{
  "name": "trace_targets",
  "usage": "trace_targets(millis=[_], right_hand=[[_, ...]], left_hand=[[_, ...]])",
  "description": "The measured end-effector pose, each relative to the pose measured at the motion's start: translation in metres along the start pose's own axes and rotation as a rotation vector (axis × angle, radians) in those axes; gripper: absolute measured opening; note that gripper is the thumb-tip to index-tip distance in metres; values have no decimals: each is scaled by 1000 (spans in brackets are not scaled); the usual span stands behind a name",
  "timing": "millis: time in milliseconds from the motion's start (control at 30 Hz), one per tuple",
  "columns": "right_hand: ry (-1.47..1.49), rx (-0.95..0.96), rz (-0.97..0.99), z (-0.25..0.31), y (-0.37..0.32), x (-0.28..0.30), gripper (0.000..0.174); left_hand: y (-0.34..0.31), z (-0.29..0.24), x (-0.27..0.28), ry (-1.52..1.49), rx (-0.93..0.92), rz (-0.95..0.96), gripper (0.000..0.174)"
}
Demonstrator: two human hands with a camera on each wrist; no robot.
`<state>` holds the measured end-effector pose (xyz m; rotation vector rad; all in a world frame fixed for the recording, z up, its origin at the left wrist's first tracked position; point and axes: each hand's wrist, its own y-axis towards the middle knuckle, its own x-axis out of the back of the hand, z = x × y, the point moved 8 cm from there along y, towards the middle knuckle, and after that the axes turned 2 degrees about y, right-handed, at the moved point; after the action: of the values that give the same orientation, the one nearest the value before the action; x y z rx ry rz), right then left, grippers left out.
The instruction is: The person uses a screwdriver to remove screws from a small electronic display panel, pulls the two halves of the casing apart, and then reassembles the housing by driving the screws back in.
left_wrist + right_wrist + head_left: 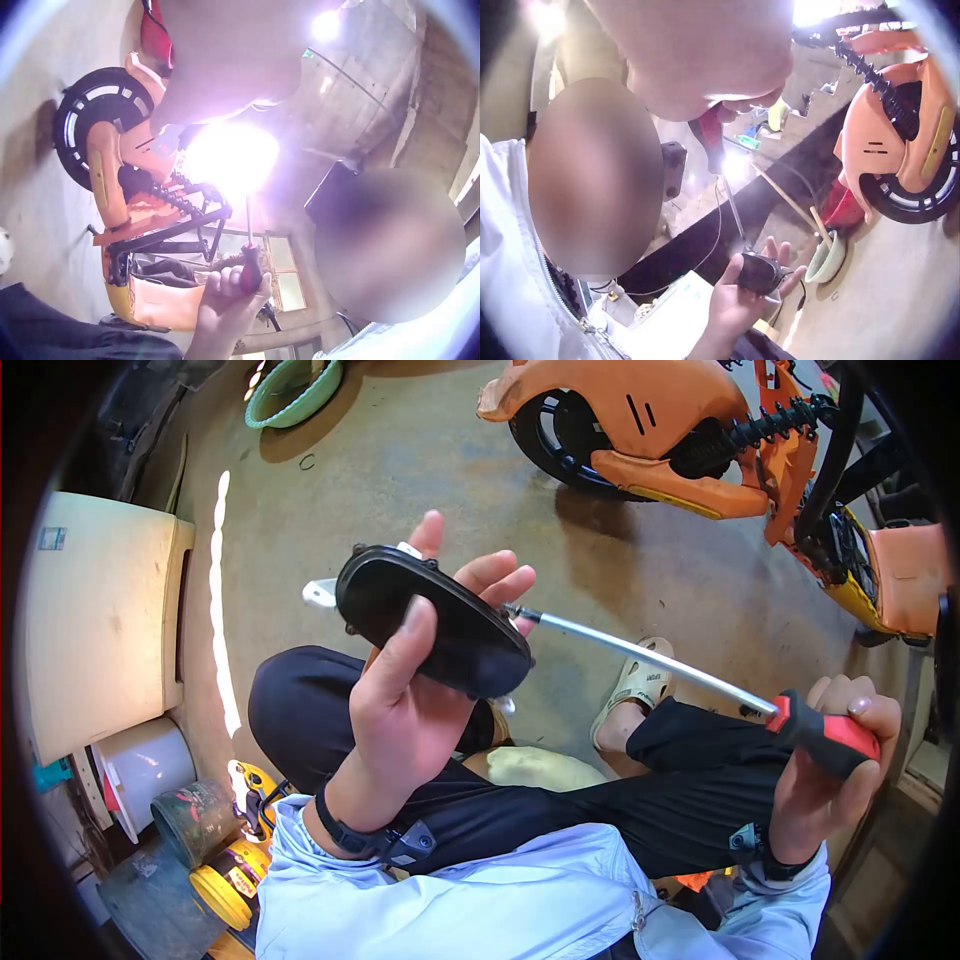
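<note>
In the head view my left hand (395, 715) holds a black oval housing (465, 635) with white tabs at its edge. The thumb lies across its smooth dark face, and the fingers reach up behind it. My right hand (815, 805) grips a screwdriver (660, 664) by its red and black handle. Its long metal shaft slants toward the left hand, the tip right at the housing's edge by the fingertips. The right wrist view shows the housing (759, 273) in the left hand (731, 307), the shaft pointing down at it. In the left wrist view, glare hides the shaft's far end.
An orange scooter (640, 420) stands at the upper right. A green basin (295, 395) sits on the floor at the upper left. Along the left are a white cabinet (105, 620), a yellow bucket (225, 890) and other containers. A foot in a pale clog (640, 680) rests on the floor.
</note>
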<state>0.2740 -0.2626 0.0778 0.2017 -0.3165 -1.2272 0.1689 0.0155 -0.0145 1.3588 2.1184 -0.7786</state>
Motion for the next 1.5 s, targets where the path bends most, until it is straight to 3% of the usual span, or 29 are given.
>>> trace_targets(millis=[200, 333, 400, 533, 600, 1233, 1333, 1433, 1500], right_hand=[[-180, 20, 27, -1, 3, -4, 57], [-154, 27, 47, -5, 4, -2, 60], [-73, 67, 162, -3, 3, -9, 52], [-82, 71, 170, -5, 5, -10, 53], [-145, 41, 72, -7, 7, -5, 60], [-114, 26, 87, -13, 11, -13, 62], [-108, 27, 105, -12, 10, -15, 62], [-103, 43, 134, -11, 9, -17, 61], [-176, 25, 156, -12, 9, -24, 60]], left_hand=[[6, 0, 0, 88, -77, -29, 79], [6, -1, -4, 177, -182, 27, 90], [7, -1, -5, 221, -205, 14, 89], [7, -6, -6, 270, -278, -26, 93], [6, -9, -7, 290, -321, -17, 94], [6, -11, -4, 323, -312, -60, 108], [4, -13, -3, 286, -337, 23, 107], [1, -18, -4, 416, -387, 38, 106], [-5, -27, -3, 508, -581, 136, 113]])
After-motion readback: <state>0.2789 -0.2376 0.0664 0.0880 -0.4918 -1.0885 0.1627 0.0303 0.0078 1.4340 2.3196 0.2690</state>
